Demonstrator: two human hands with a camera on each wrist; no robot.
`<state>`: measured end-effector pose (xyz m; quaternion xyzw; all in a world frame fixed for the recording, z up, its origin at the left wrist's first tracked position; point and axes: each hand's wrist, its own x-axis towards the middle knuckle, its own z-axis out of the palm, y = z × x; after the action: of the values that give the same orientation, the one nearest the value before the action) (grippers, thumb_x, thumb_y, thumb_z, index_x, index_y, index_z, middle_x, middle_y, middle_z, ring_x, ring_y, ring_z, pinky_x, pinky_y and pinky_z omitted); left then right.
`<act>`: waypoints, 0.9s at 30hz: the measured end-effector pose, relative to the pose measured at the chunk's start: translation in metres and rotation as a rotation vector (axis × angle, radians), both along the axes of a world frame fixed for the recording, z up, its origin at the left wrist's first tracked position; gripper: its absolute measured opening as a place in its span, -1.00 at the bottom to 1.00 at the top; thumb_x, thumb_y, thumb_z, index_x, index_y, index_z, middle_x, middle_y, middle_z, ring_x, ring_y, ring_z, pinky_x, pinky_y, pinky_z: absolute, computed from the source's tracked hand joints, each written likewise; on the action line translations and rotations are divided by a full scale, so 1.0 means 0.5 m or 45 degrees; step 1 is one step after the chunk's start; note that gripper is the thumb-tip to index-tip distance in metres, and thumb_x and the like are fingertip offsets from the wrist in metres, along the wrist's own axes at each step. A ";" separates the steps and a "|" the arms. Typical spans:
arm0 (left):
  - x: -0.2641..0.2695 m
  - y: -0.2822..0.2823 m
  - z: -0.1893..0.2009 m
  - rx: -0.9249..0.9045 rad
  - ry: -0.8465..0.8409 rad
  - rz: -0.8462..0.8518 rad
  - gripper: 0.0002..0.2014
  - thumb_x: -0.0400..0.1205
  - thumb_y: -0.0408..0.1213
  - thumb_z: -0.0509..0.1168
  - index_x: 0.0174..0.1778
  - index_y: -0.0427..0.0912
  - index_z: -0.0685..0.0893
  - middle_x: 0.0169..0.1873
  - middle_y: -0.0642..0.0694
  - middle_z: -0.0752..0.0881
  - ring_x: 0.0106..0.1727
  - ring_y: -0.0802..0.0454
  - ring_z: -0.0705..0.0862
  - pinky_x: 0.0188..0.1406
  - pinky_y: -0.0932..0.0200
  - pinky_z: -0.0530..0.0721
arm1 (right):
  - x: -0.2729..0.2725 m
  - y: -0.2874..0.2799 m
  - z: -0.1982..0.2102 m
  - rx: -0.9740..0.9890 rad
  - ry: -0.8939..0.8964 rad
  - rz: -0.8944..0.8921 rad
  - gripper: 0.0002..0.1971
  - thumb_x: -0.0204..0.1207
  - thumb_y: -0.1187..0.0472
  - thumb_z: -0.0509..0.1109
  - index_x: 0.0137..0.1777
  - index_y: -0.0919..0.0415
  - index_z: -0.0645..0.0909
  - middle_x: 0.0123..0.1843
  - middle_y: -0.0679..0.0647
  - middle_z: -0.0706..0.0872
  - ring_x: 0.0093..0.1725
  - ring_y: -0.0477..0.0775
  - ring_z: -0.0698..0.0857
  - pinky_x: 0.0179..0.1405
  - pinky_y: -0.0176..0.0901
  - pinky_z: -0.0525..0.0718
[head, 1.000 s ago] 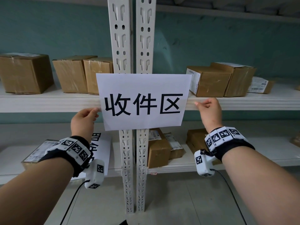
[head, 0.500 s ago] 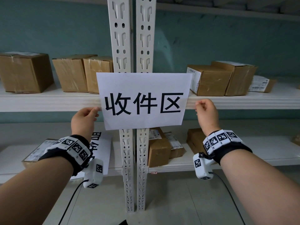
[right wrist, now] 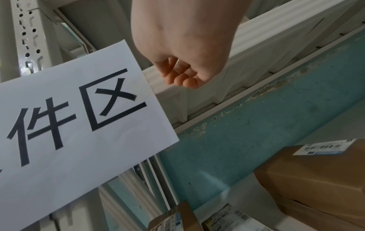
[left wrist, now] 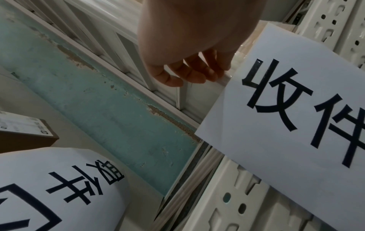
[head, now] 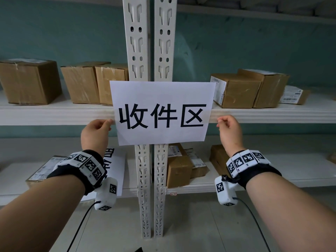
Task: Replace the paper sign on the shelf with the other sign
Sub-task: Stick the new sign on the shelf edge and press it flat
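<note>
The left hand (head: 95, 134) touches the left edge of the paper sign (head: 161, 113); whether its curled fingers (left wrist: 194, 75) pinch it, I cannot tell. The right hand (head: 230, 132), curled, holds nothing beside the right edge. The sign reads "收件区" and lies flat against the shelf (head: 54, 115) front. The other sign (left wrist: 49, 187) lies on the lower shelf.

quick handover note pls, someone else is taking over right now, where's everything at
Left hand: fingertips at the left edge of the 收件区 sign; a pinch can't be confirmed.
Right hand: fingers curled, holding nothing, just clear of the sign's right edge.
The 收件区 sign sits level across the two uprights. The other sign lies curled on the lower shelf, left side.
Done, apparently: the signs are swapped.
Left: check the sign is fixed (the fastening is not visible), then let go.
</note>
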<state>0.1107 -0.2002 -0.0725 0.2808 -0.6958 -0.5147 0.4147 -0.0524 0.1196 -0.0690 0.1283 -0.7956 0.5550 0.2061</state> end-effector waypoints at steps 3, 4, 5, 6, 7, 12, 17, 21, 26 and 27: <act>-0.006 0.000 -0.001 0.008 -0.024 0.031 -0.75 0.58 -0.02 0.31 -0.11 -0.10 0.78 -0.24 0.00 0.74 -0.12 -0.01 0.67 0.05 0.00 0.64 | 0.004 0.001 -0.003 0.014 -0.013 0.010 -0.79 0.63 0.20 0.18 0.09 0.25 0.60 -0.08 0.03 0.68 -0.04 0.04 0.64 -0.09 -0.20 0.54; -0.007 0.001 -0.001 0.010 -0.031 0.041 -0.73 0.57 -0.02 0.30 -0.10 -0.13 0.78 -0.23 -0.01 0.75 -0.12 -0.02 0.68 0.06 -0.02 0.65 | 0.004 0.001 -0.005 0.017 -0.018 0.013 -0.80 0.63 0.20 0.18 0.09 0.25 0.60 -0.11 0.02 0.67 -0.05 0.03 0.64 -0.07 -0.18 0.53; -0.008 0.002 0.001 0.011 -0.038 0.050 -0.72 0.57 -0.02 0.30 -0.10 -0.14 0.78 -0.22 -0.02 0.75 -0.12 -0.02 0.67 0.06 -0.03 0.65 | 0.005 0.002 -0.006 0.017 -0.021 0.017 -0.80 0.63 0.21 0.18 0.09 0.25 0.60 -0.13 0.00 0.66 -0.06 0.03 0.63 -0.08 -0.18 0.53; -0.009 0.002 0.002 0.016 -0.042 0.056 -0.71 0.56 -0.02 0.30 -0.10 -0.16 0.78 -0.21 -0.04 0.76 -0.13 -0.03 0.67 0.06 -0.03 0.65 | 0.005 0.003 -0.008 0.014 -0.021 0.021 -0.80 0.63 0.22 0.18 0.08 0.26 0.60 -0.14 0.00 0.66 -0.07 0.03 0.63 -0.10 -0.21 0.53; -0.009 0.002 0.004 0.025 -0.045 0.057 -0.71 0.55 -0.02 0.31 -0.11 -0.17 0.78 -0.21 -0.05 0.76 -0.13 -0.03 0.67 0.05 -0.02 0.65 | 0.005 0.005 -0.009 0.012 -0.020 0.023 -0.80 0.63 0.23 0.18 0.08 0.27 0.60 -0.14 0.01 0.65 -0.07 0.03 0.63 -0.16 -0.24 0.53; -0.011 0.005 0.013 0.098 -0.076 0.066 -0.78 0.51 -0.01 0.32 -0.24 -0.08 0.72 -0.31 0.02 0.70 -0.15 -0.07 0.65 -0.03 0.03 0.62 | 0.009 0.013 -0.014 0.007 -0.011 0.032 -0.80 0.62 0.23 0.20 0.08 0.28 0.61 -0.08 0.09 0.67 -0.09 0.02 0.62 -0.26 -0.40 0.48; -0.002 -0.005 0.000 0.164 -0.154 0.145 -0.58 0.41 0.21 0.37 -0.25 -0.13 0.57 -0.32 -0.06 0.56 -0.29 -0.08 0.51 -0.13 0.06 0.54 | 0.013 0.017 -0.011 -0.002 -0.002 0.038 -0.82 0.61 0.23 0.20 0.05 0.25 0.62 -0.08 0.09 0.68 -0.08 0.04 0.63 -0.26 -0.37 0.50; 0.009 -0.020 -0.008 0.176 -0.135 0.175 -0.66 0.53 0.11 0.27 -0.35 -0.10 0.50 -0.25 -0.11 0.66 -0.26 -0.06 0.58 -0.02 -0.03 0.61 | 0.018 0.012 -0.004 -0.010 0.000 0.062 -0.83 0.61 0.20 0.20 0.02 0.21 0.61 -0.16 -0.01 0.67 -0.16 -0.07 0.62 -0.23 -0.28 0.52; 0.009 -0.011 0.009 -0.072 0.004 -0.009 -0.85 0.58 -0.20 0.22 -0.17 -0.15 0.66 -0.16 -0.15 0.72 -0.12 -0.08 0.63 0.01 -0.04 0.64 | 0.020 -0.004 0.010 -0.025 -0.037 0.124 -0.83 0.62 0.22 0.18 0.06 0.21 0.59 -0.19 -0.10 0.65 -0.12 -0.06 0.64 0.01 -0.11 0.63; 0.006 -0.010 0.014 -0.105 0.021 -0.064 -0.86 0.58 -0.24 0.22 -0.12 -0.14 0.69 -0.15 -0.14 0.73 -0.10 -0.08 0.65 0.02 -0.03 0.64 | 0.019 -0.008 0.013 -0.029 -0.049 0.130 -0.84 0.63 0.22 0.18 0.05 0.19 0.58 -0.17 -0.07 0.66 -0.07 -0.01 0.65 0.06 -0.07 0.64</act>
<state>0.1140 -0.2054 -0.0655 0.2417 -0.7198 -0.4982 0.4186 -0.0428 0.1155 -0.0625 0.1556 -0.7855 0.5762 0.1636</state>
